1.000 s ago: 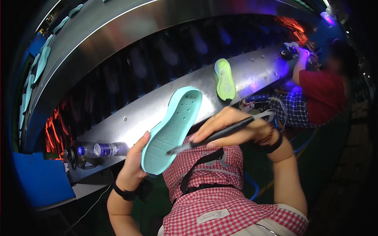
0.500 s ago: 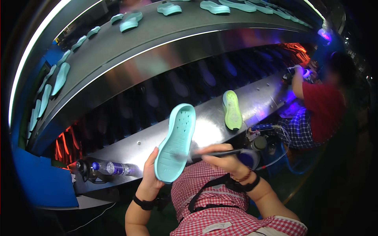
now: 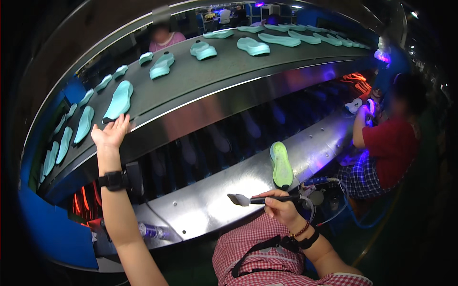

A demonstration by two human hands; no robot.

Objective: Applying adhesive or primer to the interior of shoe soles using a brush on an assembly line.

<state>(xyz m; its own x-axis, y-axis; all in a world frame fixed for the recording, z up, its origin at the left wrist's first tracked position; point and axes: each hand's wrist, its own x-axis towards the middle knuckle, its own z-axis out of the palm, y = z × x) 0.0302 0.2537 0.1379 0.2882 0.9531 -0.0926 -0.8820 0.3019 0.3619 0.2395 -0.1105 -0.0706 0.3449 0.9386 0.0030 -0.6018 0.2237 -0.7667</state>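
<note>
My left hand (image 3: 112,132) is stretched out to the conveyor belt, palm up and fingers spread. Its fingertips are at the dark end of a turquoise shoe sole (image 3: 120,98) lying on the belt; whether they touch it I cannot tell. Low in front of me, my right hand (image 3: 281,208) grips the black handle of a flat brush (image 3: 240,199), bristles pointing left over the metal ledge. Beyond that hand, a yellow-green shoe sole (image 3: 281,164) lies on the ledge, its dark tip toward me.
Several more turquoise soles line the curved conveyor belt (image 3: 191,78). Below it runs the shiny metal ledge (image 3: 205,214), with a clear bottle (image 3: 151,231) at its left. Orange heaters (image 3: 82,205) glow beneath the belt. A co-worker in red (image 3: 393,126) sits at the right; another person is behind the belt.
My left hand has gone from in front of me up to the belt at left. The turquoise sole it held now lies there, released. My right hand still has the brush, now away from the sole.
</note>
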